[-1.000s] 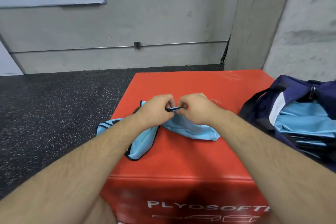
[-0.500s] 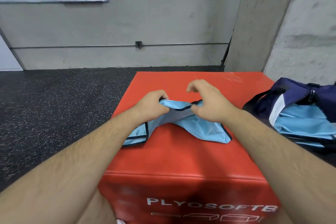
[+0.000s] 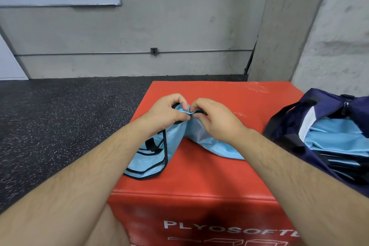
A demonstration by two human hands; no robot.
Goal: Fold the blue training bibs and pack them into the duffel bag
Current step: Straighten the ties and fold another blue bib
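Head view: on the red box [image 3: 219, 175], left hand [image 3: 165, 115] and right hand [image 3: 217, 121] pinch one bib [image 3: 159, 150], unfolded; beside it, the duffel bag [image 3: 327, 106] holds folded bibs [image 3: 337, 138].

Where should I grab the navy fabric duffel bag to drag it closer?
Probably the black strap looping at the left end of the navy fabric duffel bag. Come from the left, across the red plyo box: the loop stands open there, while the bag's mouth gapes over folded blue bibs, so squeezing the sides could disturb them.
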